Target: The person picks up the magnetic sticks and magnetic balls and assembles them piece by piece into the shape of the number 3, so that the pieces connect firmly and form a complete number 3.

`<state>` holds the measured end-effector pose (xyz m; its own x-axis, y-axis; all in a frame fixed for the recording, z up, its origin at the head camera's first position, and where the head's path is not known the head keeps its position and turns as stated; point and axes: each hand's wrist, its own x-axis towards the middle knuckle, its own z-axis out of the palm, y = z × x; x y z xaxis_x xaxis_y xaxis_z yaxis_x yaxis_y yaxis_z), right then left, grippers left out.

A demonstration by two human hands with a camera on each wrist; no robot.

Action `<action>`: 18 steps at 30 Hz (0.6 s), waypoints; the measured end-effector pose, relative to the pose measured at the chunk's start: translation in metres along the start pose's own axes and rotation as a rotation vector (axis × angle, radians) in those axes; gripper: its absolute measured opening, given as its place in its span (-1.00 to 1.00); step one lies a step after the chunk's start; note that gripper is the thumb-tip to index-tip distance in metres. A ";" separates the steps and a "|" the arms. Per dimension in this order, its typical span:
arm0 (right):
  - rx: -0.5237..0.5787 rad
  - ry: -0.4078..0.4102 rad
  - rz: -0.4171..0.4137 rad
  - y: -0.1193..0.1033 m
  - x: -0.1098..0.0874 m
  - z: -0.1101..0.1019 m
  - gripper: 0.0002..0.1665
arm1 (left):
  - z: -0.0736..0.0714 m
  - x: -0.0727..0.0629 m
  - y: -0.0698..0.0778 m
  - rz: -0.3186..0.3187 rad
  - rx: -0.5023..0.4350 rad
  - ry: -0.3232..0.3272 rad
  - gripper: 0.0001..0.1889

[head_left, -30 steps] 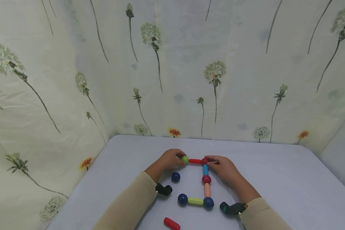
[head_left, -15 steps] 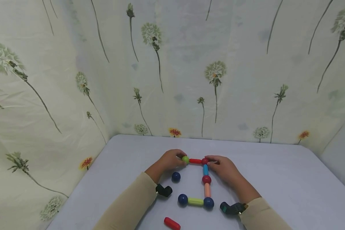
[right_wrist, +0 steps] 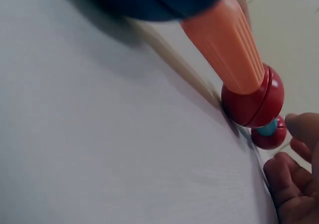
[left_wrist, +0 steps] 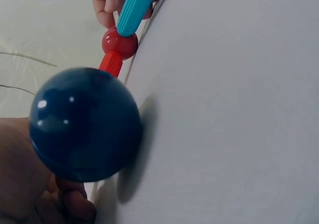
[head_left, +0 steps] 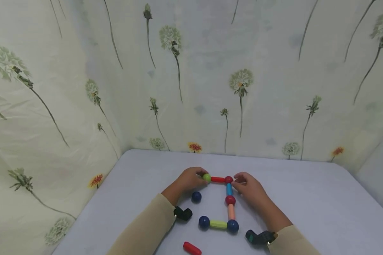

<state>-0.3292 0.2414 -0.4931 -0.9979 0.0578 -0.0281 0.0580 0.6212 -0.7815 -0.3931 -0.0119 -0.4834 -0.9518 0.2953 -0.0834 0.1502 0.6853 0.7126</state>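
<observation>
My left hand pinches a green ball at one end of a chain of balls and magnetic-looking sticks. From it run a red stick, a red ball, a light blue stick, another red ball, an orange stick, a dark blue ball, a yellow-green stick and a last dark blue ball. Just right of the far red ball, my right hand has its fingers parted around nothing. In the left wrist view a dark blue ball hides the green one.
A loose dark blue ball lies by my left wrist, inside the chain's open side. Nearer me lies a loose red stick. The white table ends at a flower-printed cloth behind and at the left.
My right hand has let go of the far red ball and drawn slightly to the right. My left hand keeps its pinch on the green ball, and the chain holds its shape.
</observation>
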 end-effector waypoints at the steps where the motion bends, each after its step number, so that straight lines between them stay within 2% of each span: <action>1: 0.005 -0.002 0.008 0.001 -0.004 0.001 -0.54 | 0.001 0.000 0.000 0.000 0.001 0.000 -0.68; 6: 0.037 -0.054 0.016 0.002 -0.023 0.000 -0.60 | 0.003 -0.002 0.000 -0.017 -0.006 0.001 -0.68; 11: 0.033 -0.098 0.015 0.006 -0.042 -0.002 -0.58 | 0.004 -0.002 -0.001 -0.005 -0.008 -0.001 -0.67; 18: -0.011 -0.126 -0.019 0.005 -0.049 -0.001 -0.63 | 0.000 -0.003 -0.002 0.000 -0.015 -0.003 -0.62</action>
<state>-0.2802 0.2425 -0.4951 -0.9944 -0.0523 -0.0924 0.0390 0.6296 -0.7760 -0.3908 -0.0144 -0.4848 -0.9509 0.2974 -0.0854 0.1462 0.6752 0.7229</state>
